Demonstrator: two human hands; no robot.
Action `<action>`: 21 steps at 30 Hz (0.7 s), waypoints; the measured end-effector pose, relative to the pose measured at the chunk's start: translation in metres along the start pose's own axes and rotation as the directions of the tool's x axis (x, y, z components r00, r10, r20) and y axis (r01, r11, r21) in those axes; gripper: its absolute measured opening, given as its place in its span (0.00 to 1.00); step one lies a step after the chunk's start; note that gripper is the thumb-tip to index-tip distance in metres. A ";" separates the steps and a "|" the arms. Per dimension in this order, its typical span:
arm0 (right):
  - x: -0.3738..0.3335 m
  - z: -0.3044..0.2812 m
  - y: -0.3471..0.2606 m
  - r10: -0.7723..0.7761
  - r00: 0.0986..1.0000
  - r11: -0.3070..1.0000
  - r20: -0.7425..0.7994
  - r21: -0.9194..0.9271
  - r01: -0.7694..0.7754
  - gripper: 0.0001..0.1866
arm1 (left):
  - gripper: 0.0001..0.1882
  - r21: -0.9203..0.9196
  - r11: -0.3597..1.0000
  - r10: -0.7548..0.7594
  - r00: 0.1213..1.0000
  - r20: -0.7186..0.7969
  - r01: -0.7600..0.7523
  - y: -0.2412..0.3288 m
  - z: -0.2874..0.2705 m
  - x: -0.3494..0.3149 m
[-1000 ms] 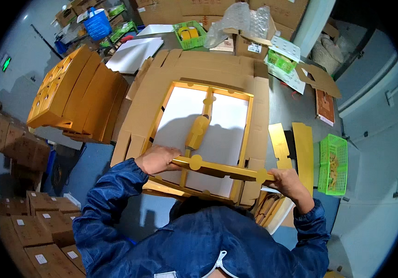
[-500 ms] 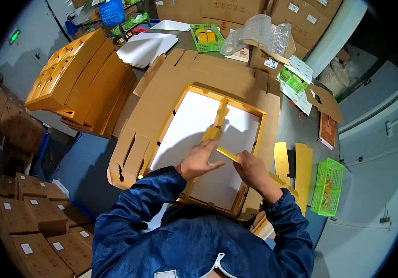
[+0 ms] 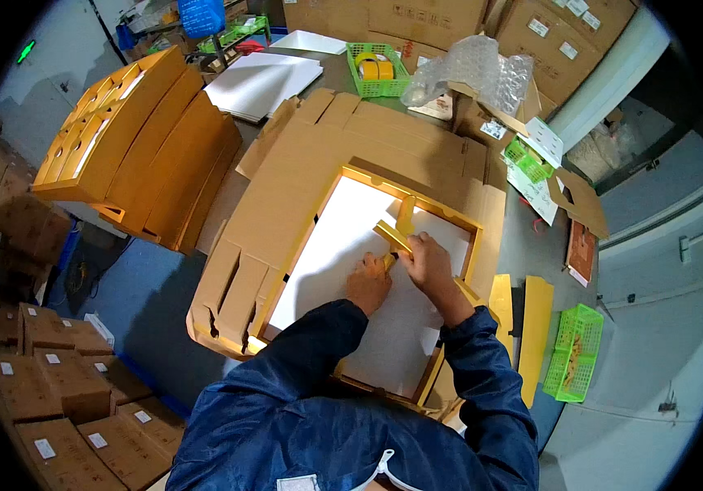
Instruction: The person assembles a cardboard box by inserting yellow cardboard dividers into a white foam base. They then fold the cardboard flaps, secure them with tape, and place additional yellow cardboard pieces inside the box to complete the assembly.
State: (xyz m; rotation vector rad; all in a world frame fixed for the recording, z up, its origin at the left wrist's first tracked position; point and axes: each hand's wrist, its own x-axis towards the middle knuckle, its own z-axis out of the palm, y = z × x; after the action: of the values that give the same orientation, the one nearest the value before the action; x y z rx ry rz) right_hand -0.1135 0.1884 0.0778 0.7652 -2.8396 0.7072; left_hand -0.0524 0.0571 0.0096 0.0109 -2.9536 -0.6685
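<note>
A shallow yellow tray [image 3: 473,260] with a white bottom lies on flattened cardboard in front of me. Over its middle, my right hand [image 3: 429,266] is closed on a narrow yellow strip [image 3: 391,236], whose free end points up and left. My left hand [image 3: 368,283], lower and to the left, has its fingers curled around a yellow divider piece [image 3: 405,214] that extends beneath the strip toward the tray's far side. The strip crosses over the divider; whether the two touch is hidden by my fingers.
Stacked yellow drawer units [image 3: 135,151] stand at the left. Brown cartons [image 3: 69,385] fill the lower left. Two yellow flat pieces [image 3: 536,327] and a green basket [image 3: 574,352] are at the right. Behind are white sheets [image 3: 263,84], a green basket with tape [image 3: 378,72] and bubble wrap [image 3: 470,78].
My left hand has gone from spread fingers to a grip on the divider, which no longer runs the tray's full length. My right hand has brought the strip up and left across it.
</note>
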 end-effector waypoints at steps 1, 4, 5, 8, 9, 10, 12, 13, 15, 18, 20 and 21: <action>0.012 0.009 -0.006 0.009 0.999 1.000 0.043 0.018 -0.010 0.10 | 0.13 0.009 0.999 -0.043 0.999 0.026 0.043 0.001 0.002 0.002; 0.045 0.043 -0.020 -0.079 0.991 0.995 0.110 -0.050 0.085 0.12 | 0.14 -0.045 0.999 0.030 0.999 0.037 -0.029 -0.010 0.004 0.003; 0.051 0.056 -0.024 -0.081 0.983 0.993 0.167 -0.068 0.094 0.12 | 0.15 -0.085 0.995 0.058 0.998 0.012 -0.057 -0.015 0.005 0.002; 0.074 0.090 -0.020 -0.084 0.954 0.984 0.286 -0.127 0.124 0.13 | 0.16 -0.082 0.962 0.257 0.964 -0.063 -0.262 -0.025 -0.014 0.002; 0.077 0.102 -0.018 -0.099 0.943 0.980 0.319 -0.132 0.148 0.13 | 0.19 0.001 0.904 0.425 0.896 0.130 -0.428 -0.042 -0.026 0.004; 0.078 0.109 -0.015 -0.103 0.931 0.976 0.351 -0.144 0.162 0.14 | 0.20 0.061 0.970 0.214 0.946 0.244 -0.235 -0.044 -0.053 0.017; 0.085 0.102 -0.031 -0.091 0.930 0.987 0.355 -0.092 0.131 0.14 | 0.22 0.160 0.985 0.107 0.962 -0.253 -0.068 -0.090 -0.072 0.021; 0.087 0.103 -0.032 -0.103 0.923 0.987 0.371 -0.080 0.142 0.14 | 0.21 0.335 0.942 0.130 0.926 -0.355 -0.004 -0.112 -0.081 0.028; 0.093 0.096 -0.050 -0.167 0.926 0.978 0.340 -0.061 0.199 0.11 | 0.21 0.076 0.995 -0.050 0.987 -0.152 0.062 -0.160 -0.063 0.037; 0.088 0.112 -0.036 -0.326 0.915 0.933 0.236 -0.072 0.351 0.07 | 0.17 0.041 0.993 -0.109 0.994 -0.024 0.110 -0.166 -0.050 0.045; 0.090 0.115 -0.031 -0.380 0.911 0.913 0.158 -0.093 0.397 0.04 | 0.14 0.136 0.991 0.028 0.990 -0.141 -0.009 -0.169 -0.042 0.045; 0.093 0.114 -0.032 -0.410 0.905 0.901 0.111 -0.105 0.421 0.03 | 0.13 0.194 0.979 0.103 0.975 -0.198 -0.065 -0.170 -0.041 0.046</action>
State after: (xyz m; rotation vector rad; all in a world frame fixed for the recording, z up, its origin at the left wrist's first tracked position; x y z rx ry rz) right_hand -0.1774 0.0692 0.0114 1.3517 -2.6173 0.4322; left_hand -0.0965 -0.1155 -0.0219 -0.0271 -2.7847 -0.3540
